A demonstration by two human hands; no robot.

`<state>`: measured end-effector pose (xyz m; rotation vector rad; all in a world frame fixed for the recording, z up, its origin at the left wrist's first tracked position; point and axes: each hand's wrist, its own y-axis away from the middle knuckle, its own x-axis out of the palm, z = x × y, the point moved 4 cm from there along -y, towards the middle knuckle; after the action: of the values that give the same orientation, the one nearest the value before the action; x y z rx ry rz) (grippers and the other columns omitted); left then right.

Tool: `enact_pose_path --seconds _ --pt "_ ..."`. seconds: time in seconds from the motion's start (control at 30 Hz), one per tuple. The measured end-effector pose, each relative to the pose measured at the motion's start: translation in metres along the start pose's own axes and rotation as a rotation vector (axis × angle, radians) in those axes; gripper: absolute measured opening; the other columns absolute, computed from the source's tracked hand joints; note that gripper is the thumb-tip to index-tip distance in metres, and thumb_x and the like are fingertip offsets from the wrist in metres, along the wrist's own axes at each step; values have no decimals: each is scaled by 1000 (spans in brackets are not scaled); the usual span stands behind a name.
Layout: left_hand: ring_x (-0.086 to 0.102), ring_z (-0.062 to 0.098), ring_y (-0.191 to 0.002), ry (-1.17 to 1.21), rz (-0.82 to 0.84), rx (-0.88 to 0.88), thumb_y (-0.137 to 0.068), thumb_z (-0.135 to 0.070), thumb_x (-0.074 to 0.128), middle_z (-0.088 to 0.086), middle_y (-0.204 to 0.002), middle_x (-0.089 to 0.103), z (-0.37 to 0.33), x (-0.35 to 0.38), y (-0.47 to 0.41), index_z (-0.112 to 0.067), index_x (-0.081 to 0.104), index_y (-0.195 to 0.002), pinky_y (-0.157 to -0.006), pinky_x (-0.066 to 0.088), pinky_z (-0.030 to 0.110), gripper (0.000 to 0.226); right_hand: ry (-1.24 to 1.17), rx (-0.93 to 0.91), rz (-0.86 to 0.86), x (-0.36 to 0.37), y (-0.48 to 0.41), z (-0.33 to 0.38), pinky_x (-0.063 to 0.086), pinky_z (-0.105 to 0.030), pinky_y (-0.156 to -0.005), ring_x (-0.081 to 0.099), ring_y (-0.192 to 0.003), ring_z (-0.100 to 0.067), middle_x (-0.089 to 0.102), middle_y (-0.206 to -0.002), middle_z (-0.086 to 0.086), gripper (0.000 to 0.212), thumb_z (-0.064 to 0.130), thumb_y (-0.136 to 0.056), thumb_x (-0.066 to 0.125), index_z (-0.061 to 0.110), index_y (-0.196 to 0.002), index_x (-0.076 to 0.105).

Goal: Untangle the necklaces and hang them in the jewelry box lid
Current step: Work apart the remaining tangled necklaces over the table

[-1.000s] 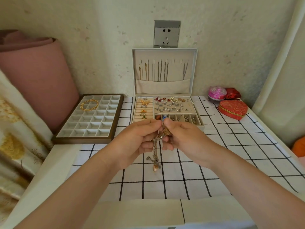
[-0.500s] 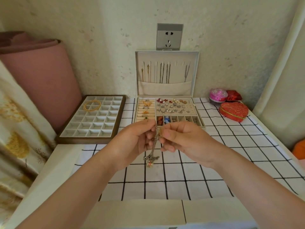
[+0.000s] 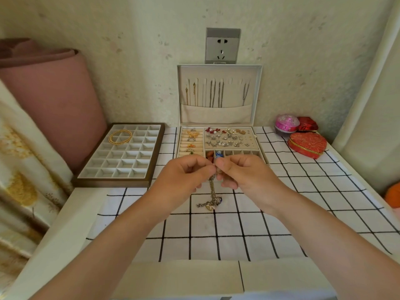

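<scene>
Untangling step: fingers of my left hand (image 3: pixel 184 178) and right hand (image 3: pixel 244 174) pinch the knotted necklaces (image 3: pixel 213 191) hanging over the worktop (image 3: pixel 281 213); next I'd tease one chain free for the jewelry box lid (image 3: pixel 254 94)

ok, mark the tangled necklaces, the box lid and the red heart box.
necklaces (image 3: pixel 212 189): head view, hanging chain strand.
lid (image 3: pixel 217 115): head view, fabric pocket.
heart box (image 3: pixel 307 144): head view, top face.

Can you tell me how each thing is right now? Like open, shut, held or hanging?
Lid: open, standing upright, chains hanging inside.
Necklaces: tangled, hanging down from both hands.
Left hand: pinching the necklaces.
Right hand: pinching the necklaces.
Heart box: shut.
Pink box: shut.
Socket: nothing plugged in.
</scene>
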<state>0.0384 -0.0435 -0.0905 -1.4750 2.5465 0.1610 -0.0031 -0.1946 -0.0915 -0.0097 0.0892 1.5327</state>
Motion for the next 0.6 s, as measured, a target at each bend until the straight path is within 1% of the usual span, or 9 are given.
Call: enact_pose_path --seconds 0.07,0.1,0.17,0.23,0.3,0.37,0.43,0.5,0.6 --pt "58 8 -78 15 -30 -4 -96 -24 61 3 -87 65 0 -4 -1 -21 70 -88 -72 49 25 13 -27 -14 44 -1 -1 1 46 -34 -76 48 -60 -8 70 -79 0 12 13 -94 65 14 -87 75" --pt "59 8 -84 22 -35 -11 -98 -25 58 -2 -88 66 0 -5 -1 -22 70 -88 -76 49 26 16 6 -13 53 -1 -2 -1 46 -31 -74 48 -63 -10 70 -82 -1 9 11 -93 67 13 -91 75" --pt "60 10 -91 60 -14 -49 -101 -27 52 -6 -90 67 0 -4 -2 -22 70 -87 -84 50 29 23 185 -12 24 -4 -3 -4 42 -21 -67 48 -61 -7 68 -74 4 10 18 -93 68 11 -91 76" --pt "57 16 -90 217 21 -99 -103 -21 47 -2 -89 65 0 -1 -2 -17 66 -82 -88 50 33 29 395 -20 7 -7 -4 -8 35 -11 -61 48 -51 3 61 -58 18 18 22 -96 65 13 -82 73" --pt "52 20 -83 506 24 -127 -102 -14 43 5 -85 58 -3 -4 -4 -13 56 -80 -89 49 36 27 517 -27 -17 -11 -4 -12 33 -9 -59 51 -54 9 58 -56 29 15 22 -95 66 21 -81 71" --pt "53 17 -75 682 -24 -115 -105 -16 41 3 -77 56 -4 -16 -7 -13 53 -80 -93 51 38 27 500 -32 -81 -17 -5 -14 39 -13 -66 56 -59 10 64 -66 31 12 23 -94 68 26 -83 72" --pt "59 16 -73 651 -43 -98 -104 -19 44 3 -79 60 -2 -24 -7 -11 58 -87 -93 54 37 24 372 -24 -80 -15 -6 -13 48 -19 -81 65 -77 5 73 -89 21 10 21 -94 66 25 -93 75" --pt "64 16 -78 581 -13 -98 -100 -20 50 7 -88 65 0 -23 -5 -7 64 -98 -91 56 34 19 284 -21 17 -4 -4 -12 48 -22 -95 66 -101 4 74 -109 13 17 15 -95 66 25 -106 74" --pt "68 19 -90 594 39 -129 -91 -22 60 13 -97 69 1 -17 -3 0 65 -113 -92 58 32 31 273 -4 152 16 -2 -18 52 -31 -99 68 -106 -4 74 -109 6 30 7 -91 69 22 -116 66"
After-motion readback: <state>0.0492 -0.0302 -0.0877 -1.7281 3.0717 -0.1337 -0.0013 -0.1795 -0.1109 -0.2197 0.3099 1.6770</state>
